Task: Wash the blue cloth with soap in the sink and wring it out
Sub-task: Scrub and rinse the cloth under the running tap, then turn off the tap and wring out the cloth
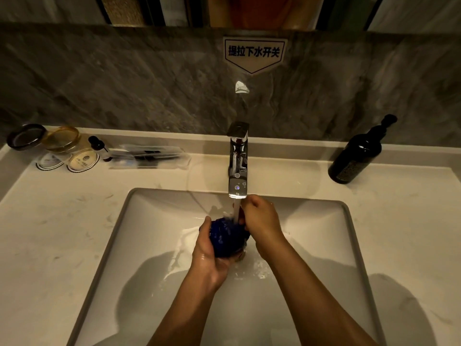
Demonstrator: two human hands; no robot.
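The blue cloth (228,237) is bunched into a wet ball over the white sink (139,236), right under the stream running from the chrome faucet (237,161). My left hand (208,253) cups the ball from below and the left, fingers curled round it. My right hand (260,219) grips the cloth's right upper side, its fingers wrapped over the fabric next to the water stream. Foam and water spread on the basin floor beneath the hands.
A dark pump bottle (356,153) stands on the counter at the back right. At the back left are a glass jar (62,138), a dark dish (26,136), round coasters (82,162), a small dark bottle (98,146) and wrapped toiletries (149,156).
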